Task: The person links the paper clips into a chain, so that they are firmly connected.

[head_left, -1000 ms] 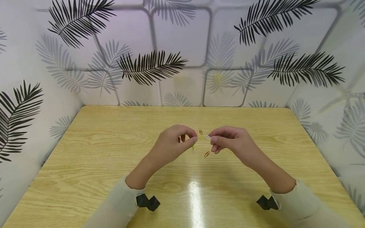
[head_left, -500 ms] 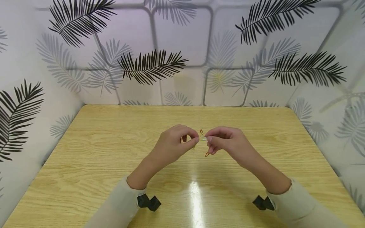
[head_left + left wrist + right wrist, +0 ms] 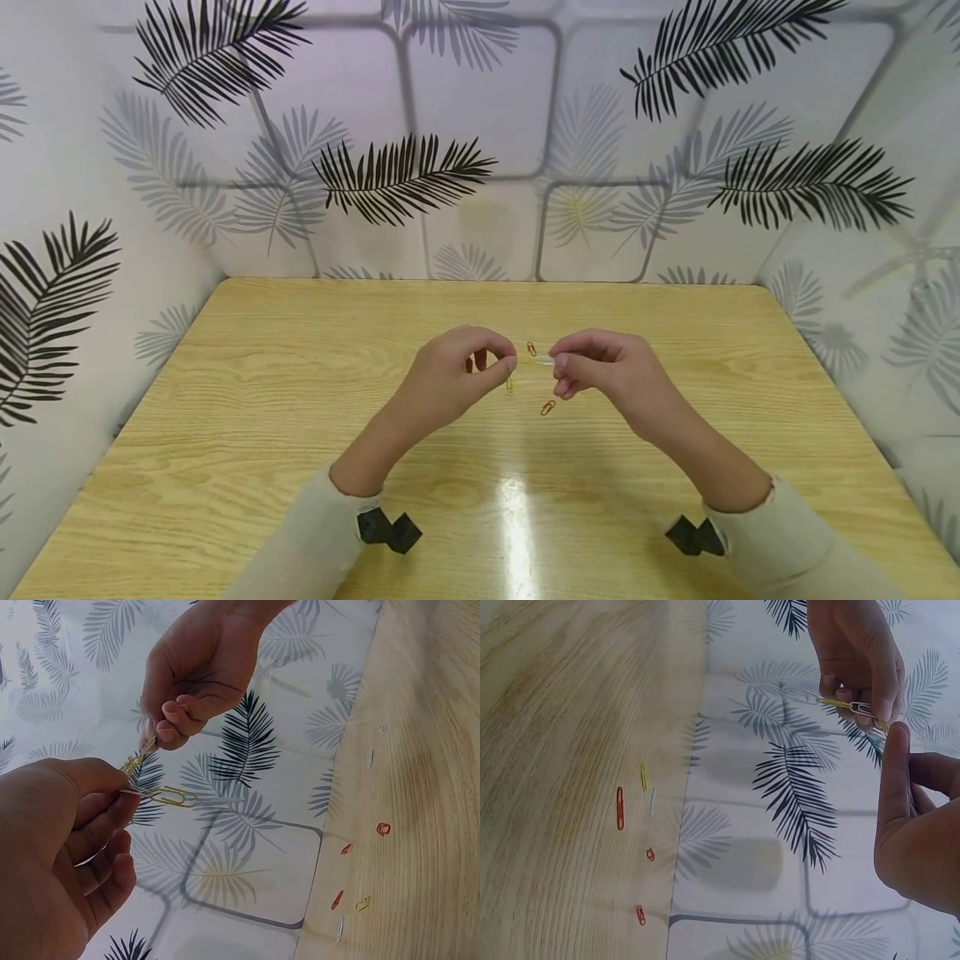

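My left hand [image 3: 465, 367] pinches a short chain of paper clips between thumb and forefinger. A yellow paper clip [image 3: 524, 361] points from its fingertips toward my right hand [image 3: 615, 375]. From the same grip hangs the rest of the chain, with a yellow clip [image 3: 174, 796] between white ones, such as the white clip [image 3: 862, 709] in the right wrist view. Thumb and forefinger of my right hand pinch a white paper clip [image 3: 546, 362], its end meeting the yellow clip's end between the hands. Both hands are raised above the table.
Loose paper clips lie on the wooden table [image 3: 300, 400]: a red clip [image 3: 531, 348] behind the hands, another red clip [image 3: 548, 407] in front. The left wrist view also shows a loose yellow clip [image 3: 363, 904] and a white clip [image 3: 340, 928]. A leaf-patterned wall covering [image 3: 480, 225] borders the table.
Half a second ago the hands came closer together, the white and yellow clips overlapping. Now my right hand has drawn back to the right with the white clip, and the left slightly left.
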`<state>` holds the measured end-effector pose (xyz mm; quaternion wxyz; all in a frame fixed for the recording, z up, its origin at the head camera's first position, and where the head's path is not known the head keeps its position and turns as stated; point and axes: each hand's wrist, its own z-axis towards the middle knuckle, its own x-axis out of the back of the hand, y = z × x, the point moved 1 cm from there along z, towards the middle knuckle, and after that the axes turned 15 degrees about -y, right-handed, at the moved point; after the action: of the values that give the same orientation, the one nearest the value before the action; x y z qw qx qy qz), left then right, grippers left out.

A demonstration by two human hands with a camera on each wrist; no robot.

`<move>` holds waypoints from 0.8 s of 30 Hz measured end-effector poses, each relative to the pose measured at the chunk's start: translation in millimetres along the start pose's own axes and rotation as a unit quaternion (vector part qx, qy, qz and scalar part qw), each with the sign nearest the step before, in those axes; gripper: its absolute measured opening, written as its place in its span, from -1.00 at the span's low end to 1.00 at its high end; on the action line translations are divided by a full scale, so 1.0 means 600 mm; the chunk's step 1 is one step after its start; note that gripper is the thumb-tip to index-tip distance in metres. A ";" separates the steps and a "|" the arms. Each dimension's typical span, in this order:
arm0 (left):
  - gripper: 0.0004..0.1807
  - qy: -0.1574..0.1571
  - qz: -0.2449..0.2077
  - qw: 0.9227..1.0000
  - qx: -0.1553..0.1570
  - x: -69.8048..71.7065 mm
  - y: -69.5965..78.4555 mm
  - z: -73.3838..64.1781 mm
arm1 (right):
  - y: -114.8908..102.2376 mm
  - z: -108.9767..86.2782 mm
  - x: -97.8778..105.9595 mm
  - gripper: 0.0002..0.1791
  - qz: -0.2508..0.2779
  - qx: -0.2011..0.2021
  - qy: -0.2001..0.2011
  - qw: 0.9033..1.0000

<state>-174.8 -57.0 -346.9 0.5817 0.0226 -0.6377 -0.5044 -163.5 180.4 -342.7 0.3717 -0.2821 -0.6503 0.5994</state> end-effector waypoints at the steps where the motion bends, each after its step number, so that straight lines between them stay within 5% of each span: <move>1: -0.94 -0.002 -0.006 1.000 0.003 0.001 -0.001 0.000 | 0.000 0.000 0.001 -0.74 0.002 0.001 0.002 1.000; 7: -0.91 -0.022 -0.037 0.999 0.026 0.003 -0.003 0.002 | -0.003 0.002 -0.002 -0.75 0.033 0.013 0.004 0.999; 10: -0.89 -0.016 -0.012 0.999 0.026 -0.001 -0.004 0.002 | -0.005 0.004 -0.006 -0.77 0.044 0.017 0.005 0.999; 13: -0.86 0.012 0.048 0.999 -0.016 -0.008 -0.003 0.004 | -0.006 0.007 -0.011 -0.79 0.048 0.018 0.000 0.999; 18: -0.81 0.066 0.127 0.984 -0.104 -0.017 0.000 0.006 | -0.006 0.012 -0.016 -0.78 0.050 0.022 -0.005 0.999; 24: -0.86 0.065 0.096 0.988 -0.101 -0.017 -0.005 0.005 | -0.008 0.017 -0.020 -0.75 0.055 0.014 -0.008 0.998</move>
<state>-175.6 -50.5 -355.8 0.6669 -0.0651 -0.5434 -0.5057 -164.6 164.1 -339.8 0.3368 -0.3070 -0.6289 0.6299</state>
